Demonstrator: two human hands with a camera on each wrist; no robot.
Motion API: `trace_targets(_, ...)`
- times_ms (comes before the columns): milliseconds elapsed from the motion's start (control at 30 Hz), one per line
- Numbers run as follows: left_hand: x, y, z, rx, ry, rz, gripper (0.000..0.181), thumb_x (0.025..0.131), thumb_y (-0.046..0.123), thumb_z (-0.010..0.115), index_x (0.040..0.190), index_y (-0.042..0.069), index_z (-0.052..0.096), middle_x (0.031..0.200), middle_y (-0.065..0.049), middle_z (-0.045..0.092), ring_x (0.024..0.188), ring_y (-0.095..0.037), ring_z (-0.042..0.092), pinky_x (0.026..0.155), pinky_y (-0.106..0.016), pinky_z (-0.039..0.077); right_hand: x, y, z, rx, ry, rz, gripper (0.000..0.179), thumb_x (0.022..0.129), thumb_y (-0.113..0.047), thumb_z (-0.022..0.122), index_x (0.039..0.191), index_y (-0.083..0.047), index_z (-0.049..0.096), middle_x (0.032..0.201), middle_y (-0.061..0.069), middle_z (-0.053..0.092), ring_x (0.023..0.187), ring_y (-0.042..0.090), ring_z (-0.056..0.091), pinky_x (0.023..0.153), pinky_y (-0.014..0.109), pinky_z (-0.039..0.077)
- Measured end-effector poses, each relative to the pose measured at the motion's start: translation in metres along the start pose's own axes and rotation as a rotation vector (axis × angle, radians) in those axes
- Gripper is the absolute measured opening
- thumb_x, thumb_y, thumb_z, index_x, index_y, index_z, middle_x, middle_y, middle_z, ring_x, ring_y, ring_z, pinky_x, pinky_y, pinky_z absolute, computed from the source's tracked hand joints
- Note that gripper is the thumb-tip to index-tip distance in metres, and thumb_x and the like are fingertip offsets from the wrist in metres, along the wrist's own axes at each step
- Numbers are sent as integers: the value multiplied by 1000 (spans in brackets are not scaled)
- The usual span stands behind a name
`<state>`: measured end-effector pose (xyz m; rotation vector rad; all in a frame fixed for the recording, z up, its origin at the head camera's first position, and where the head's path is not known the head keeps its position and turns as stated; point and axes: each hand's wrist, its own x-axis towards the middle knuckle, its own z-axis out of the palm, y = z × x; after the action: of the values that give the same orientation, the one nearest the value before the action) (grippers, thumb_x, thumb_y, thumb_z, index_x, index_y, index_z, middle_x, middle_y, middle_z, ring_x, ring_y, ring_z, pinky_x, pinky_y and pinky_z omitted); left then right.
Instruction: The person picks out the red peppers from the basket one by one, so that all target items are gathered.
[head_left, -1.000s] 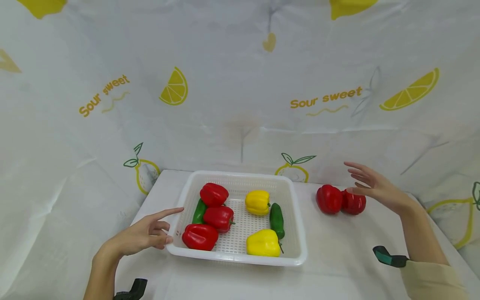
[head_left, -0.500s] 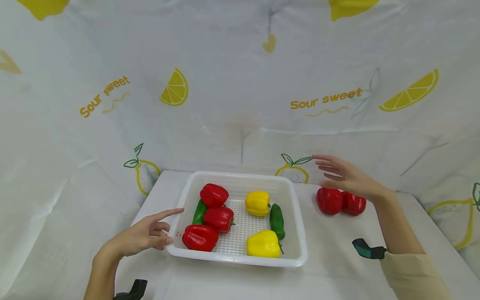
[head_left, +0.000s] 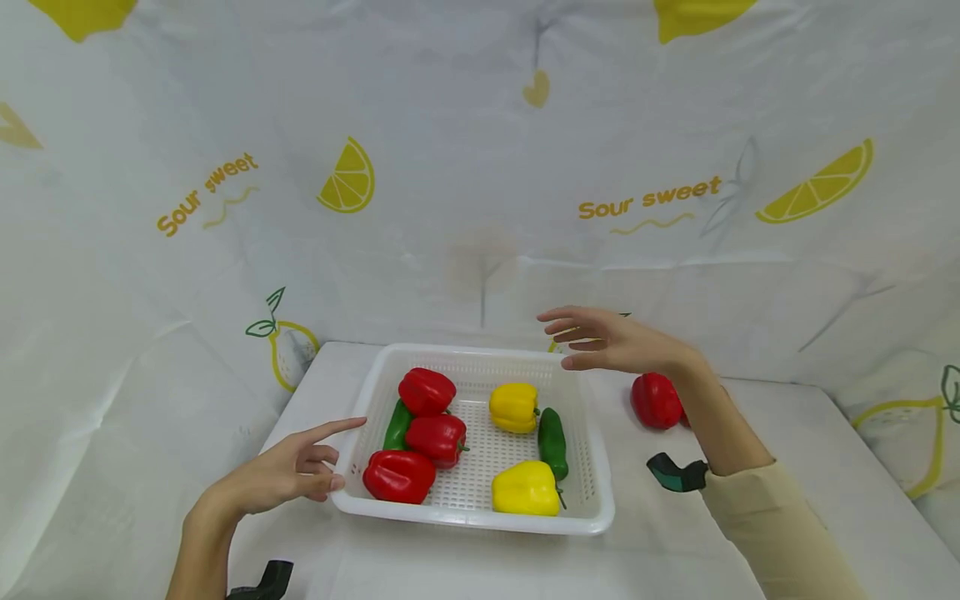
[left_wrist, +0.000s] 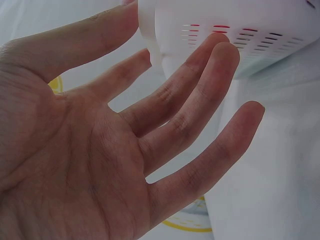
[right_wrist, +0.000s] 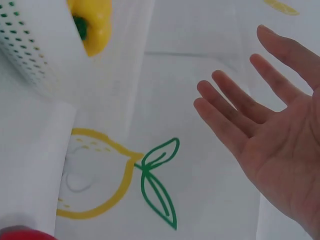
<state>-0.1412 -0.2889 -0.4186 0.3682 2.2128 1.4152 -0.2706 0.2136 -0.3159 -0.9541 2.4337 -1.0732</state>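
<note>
A white plastic basket (head_left: pixel 472 518) stands on the table. Inside at its left lie three red bell peppers (head_left: pixel 437 439), partly over a green pepper (head_left: pixel 397 425). On its right side are two yellow bell peppers (head_left: pixel 525 487) and a dark green pepper (head_left: pixel 552 443). My left hand (head_left: pixel 281 471) is at the basket's left rim, fingers spread and relaxed, its thumb tip right at the rim. In the left wrist view its fingertips overlap the slotted basket wall (left_wrist: pixel 260 35). My right hand (head_left: pixel 618 337) hovers over the basket's back right corner, fingers loosely extended, holding nothing.
Right of the basket a red bell pepper (head_left: pixel 656 402) lies on the white table (head_left: pixel 675 542); a second one is mostly hidden behind my right forearm. A lemon-printed white sheet (head_left: pixel 450 208) hangs behind the table. Each wrist wears a dark camera mount (head_left: pixel 675 472).
My right hand has moved left from above the two loose red bell peppers to the basket's back right corner. My left hand and the basket's contents have stayed in place.
</note>
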Motion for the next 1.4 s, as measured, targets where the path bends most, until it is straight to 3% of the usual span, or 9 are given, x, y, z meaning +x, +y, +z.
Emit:
trace_targets(400, -2, -1, -2, -1, -4, 26, 84, 99, 24, 76, 170, 13, 34, 111, -14, 69, 94, -20, 74, 83, -34, 65, 64, -33, 20, -16, -200, -30, 65, 101, -20, 75, 160, -17, 50, 161, 18, 57, 147, 40, 59, 118, 54, 53)
trace_targets(833, -2, 1, -2, -15, 9, -1, 83, 99, 25, 76, 170, 16, 34, 127, -18, 69, 103, -25, 73, 87, -39, 66, 126, -39, 66, 29, -337, -45, 66, 99, -19, 72, 160, -12, 49, 164, 23, 51, 150, 45, 54, 118, 50, 54)
trace_targets(1200, 0, 1, -2, -14, -9, 14, 84, 99, 25, 77, 170, 13, 34, 110, -14, 68, 95, -20, 73, 86, -39, 66, 151, -28, 97, 87, -381, 20, 71, 97, -14, 72, 162, -7, 45, 169, 18, 47, 154, 43, 48, 119, 51, 53)
trace_targets(1400, -1, 3, -1, -2, 0, -10, 85, 98, 28, 77, 170, 15, 35, 117, -15, 66, 98, -24, 72, 86, -36, 64, 156, -21, 110, 96, -392, 44, 69, 98, -11, 73, 162, -8, 47, 168, 15, 49, 156, 39, 45, 126, 50, 46)
